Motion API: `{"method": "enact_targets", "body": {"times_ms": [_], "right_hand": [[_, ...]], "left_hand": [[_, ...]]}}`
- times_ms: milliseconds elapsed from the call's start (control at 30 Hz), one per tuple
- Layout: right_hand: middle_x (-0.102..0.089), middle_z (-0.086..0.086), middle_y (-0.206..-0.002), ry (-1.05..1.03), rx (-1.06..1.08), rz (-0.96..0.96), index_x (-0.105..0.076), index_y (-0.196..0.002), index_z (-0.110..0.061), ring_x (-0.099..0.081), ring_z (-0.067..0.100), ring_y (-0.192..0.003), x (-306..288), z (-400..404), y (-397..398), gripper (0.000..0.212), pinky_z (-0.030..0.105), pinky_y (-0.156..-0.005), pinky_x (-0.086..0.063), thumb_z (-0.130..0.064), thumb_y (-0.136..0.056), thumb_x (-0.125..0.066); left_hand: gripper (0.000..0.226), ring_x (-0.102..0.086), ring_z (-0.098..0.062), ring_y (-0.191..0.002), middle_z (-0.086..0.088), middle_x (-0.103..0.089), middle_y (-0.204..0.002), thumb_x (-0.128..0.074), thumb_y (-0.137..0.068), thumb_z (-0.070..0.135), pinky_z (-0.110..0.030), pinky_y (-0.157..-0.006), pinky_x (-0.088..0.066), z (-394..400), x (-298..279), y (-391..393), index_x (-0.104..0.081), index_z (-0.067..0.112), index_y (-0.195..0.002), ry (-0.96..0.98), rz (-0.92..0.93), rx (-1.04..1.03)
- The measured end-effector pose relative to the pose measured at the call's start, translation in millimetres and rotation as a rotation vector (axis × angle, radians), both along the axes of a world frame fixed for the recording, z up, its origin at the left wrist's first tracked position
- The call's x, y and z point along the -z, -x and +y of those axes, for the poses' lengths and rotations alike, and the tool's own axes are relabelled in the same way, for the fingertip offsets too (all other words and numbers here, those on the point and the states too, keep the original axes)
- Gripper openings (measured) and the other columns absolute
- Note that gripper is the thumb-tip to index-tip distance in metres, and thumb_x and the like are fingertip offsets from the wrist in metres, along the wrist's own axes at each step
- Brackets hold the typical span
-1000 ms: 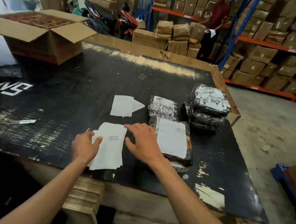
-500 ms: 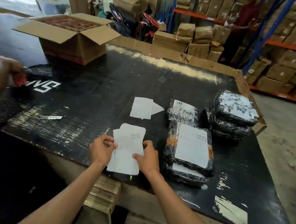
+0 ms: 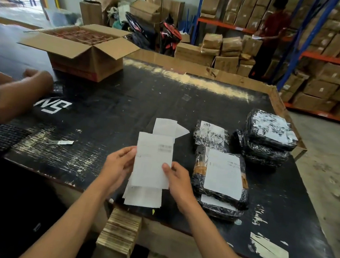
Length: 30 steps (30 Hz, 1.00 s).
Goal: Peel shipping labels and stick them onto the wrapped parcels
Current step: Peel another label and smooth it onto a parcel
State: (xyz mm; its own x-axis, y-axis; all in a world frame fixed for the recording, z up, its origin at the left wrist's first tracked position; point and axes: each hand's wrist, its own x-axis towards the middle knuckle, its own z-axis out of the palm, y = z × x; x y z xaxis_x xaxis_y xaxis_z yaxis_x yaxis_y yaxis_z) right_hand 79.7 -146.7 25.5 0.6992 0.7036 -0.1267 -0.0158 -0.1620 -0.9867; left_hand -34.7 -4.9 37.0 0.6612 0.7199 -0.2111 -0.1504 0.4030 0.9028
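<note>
I hold one white shipping label up over the black table. My left hand grips its left edge and my right hand pinches its right edge. Under it lies a stack of labels near the table's front edge. To the right sit two wrapped parcels stacked, the top parcel bearing a white label. A smaller wrapped parcel lies behind them, and a pile of three wrapped parcels stands at the right edge.
A peeled backing sheet lies behind the label. An open cardboard box stands at the back left. Another person's arms rest on the table at left. A small strip lies left of centre. Shelves of boxes and a person fill the background.
Both hands went from the label stack on the table to lifting one label off it and raising it. Another person's arms came into view at left.
</note>
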Motion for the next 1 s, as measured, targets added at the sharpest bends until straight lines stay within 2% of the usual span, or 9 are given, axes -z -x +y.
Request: {"method": "enact_targets", "body": {"times_ms": [67, 200, 267, 367, 533, 800, 933, 1000], "right_hand": [[-0.075, 0.003, -0.104, -0.065, 0.003, 0.066, -0.066, -0.1, -0.012, -0.072, 0.014, -0.092, -15, -3, -4, 0.016, 0.03, -0.081, -0.059, -0.023, -0.102, -0.054], [-0.076, 0.001, -0.101, -0.102, 0.034, 0.03, -0.068, -0.1, -0.013, -0.072, 0.015, -0.093, -38, -6, -11, 0.016, 0.034, -0.083, -0.058, -0.023, -0.101, -0.055], [-0.077, -0.003, -0.095, -0.115, 0.038, 0.017, -0.069, -0.095, -0.016, -0.071, 0.011, -0.086, -48, -9, -14, 0.016, 0.031, -0.079, -0.057, -0.022, -0.101, -0.056], [-0.077, 0.0, -0.098, -0.136, 0.014, -0.011, -0.069, -0.097, -0.015, -0.072, 0.015, -0.09, -60, -13, -18, 0.016, 0.033, -0.081, -0.057, -0.023, -0.101, -0.056], [-0.078, -0.005, -0.09, -0.161, 0.015, -0.007, -0.068, -0.1, -0.01, -0.072, 0.006, -0.079, -73, -21, -19, 0.016, 0.019, -0.067, -0.055, -0.019, -0.102, -0.054], [-0.076, -0.003, -0.092, -0.109, 0.012, -0.034, -0.067, -0.096, -0.015, -0.071, 0.009, -0.083, -76, -27, -19, 0.016, 0.03, -0.071, -0.057, -0.024, -0.102, -0.055], [-0.075, -0.001, -0.093, -0.071, 0.007, -0.036, -0.066, -0.097, -0.017, -0.07, 0.011, -0.08, -79, -29, -20, 0.016, 0.028, -0.056, -0.055, -0.026, -0.102, -0.054], [-0.074, 0.0, -0.092, -0.072, 0.004, -0.008, -0.066, -0.098, -0.016, -0.07, 0.013, -0.08, -80, -30, -20, 0.016, 0.026, -0.053, -0.053, -0.025, -0.102, -0.054]], "left_hand": [[0.02, -0.073, -0.015, -0.084, -0.008, -0.076, -0.099, -0.055, -0.097, 0.015, -0.024, -0.067, -0.059, -4, -14, 3, -0.067, 0.006, -0.109, 0.008, -0.053, 0.089], [0.029, -0.072, -0.012, -0.076, -0.007, -0.077, -0.095, -0.059, -0.09, 0.025, -0.022, -0.065, -0.058, -13, -35, 4, -0.07, 0.005, -0.107, -0.037, -0.064, 0.183], [0.032, -0.073, -0.013, -0.079, -0.007, -0.077, -0.097, -0.061, -0.086, 0.027, -0.022, -0.067, -0.059, -16, -43, 5, -0.071, 0.006, -0.107, -0.048, -0.09, 0.211], [0.029, -0.074, -0.015, -0.086, -0.008, -0.076, -0.103, -0.058, -0.091, 0.022, -0.024, -0.07, -0.059, -23, -52, 6, -0.069, 0.005, -0.111, -0.051, -0.127, 0.247], [0.035, -0.074, -0.018, -0.089, -0.01, -0.074, -0.109, -0.06, -0.087, 0.026, -0.027, -0.074, -0.06, -30, -57, 5, -0.068, 0.005, -0.114, -0.089, -0.126, 0.274], [0.031, -0.073, -0.02, -0.09, -0.012, -0.074, -0.11, -0.059, -0.091, 0.022, -0.028, -0.076, -0.059, -31, -63, 4, -0.068, 0.002, -0.113, -0.148, -0.103, 0.285], [0.028, -0.071, -0.019, -0.089, -0.013, -0.074, -0.108, -0.058, -0.094, 0.021, -0.03, -0.076, -0.058, -29, -65, 4, -0.069, 0.003, -0.113, -0.206, -0.077, 0.301], [0.027, -0.07, -0.019, -0.089, -0.014, -0.073, -0.109, -0.057, -0.095, 0.021, -0.03, -0.076, -0.057, -30, -66, 4, -0.069, 0.003, -0.112, -0.216, -0.073, 0.3]]}}
